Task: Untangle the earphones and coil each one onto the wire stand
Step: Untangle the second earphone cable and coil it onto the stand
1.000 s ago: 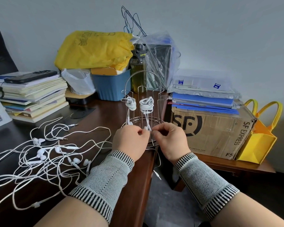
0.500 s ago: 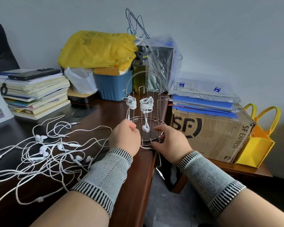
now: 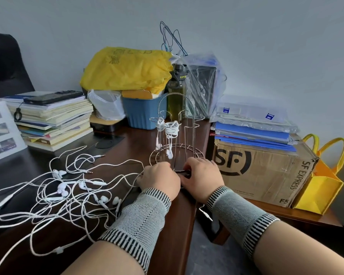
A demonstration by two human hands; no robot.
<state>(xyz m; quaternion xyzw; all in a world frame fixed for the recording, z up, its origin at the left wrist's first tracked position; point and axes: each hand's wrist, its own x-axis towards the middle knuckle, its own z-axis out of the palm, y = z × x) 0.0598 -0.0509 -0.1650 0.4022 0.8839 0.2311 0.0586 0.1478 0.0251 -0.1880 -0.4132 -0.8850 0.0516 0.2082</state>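
Tangled earphones [image 3: 68, 193] sprawl across the desk [image 3: 127, 147] at lower left of the frame. At centre, the left hand [image 3: 160, 180] and right hand [image 3: 202, 178] curl their fingers on the wire stand [image 3: 175, 135]'s near base ring; two coiled sets hang on its posts.

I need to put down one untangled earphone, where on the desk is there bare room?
Bare wood lies between the wire stand, the blue tub and the tangled earphones, and along the near desk edge by the left sleeve. Left of the hands it is crowded with cords.
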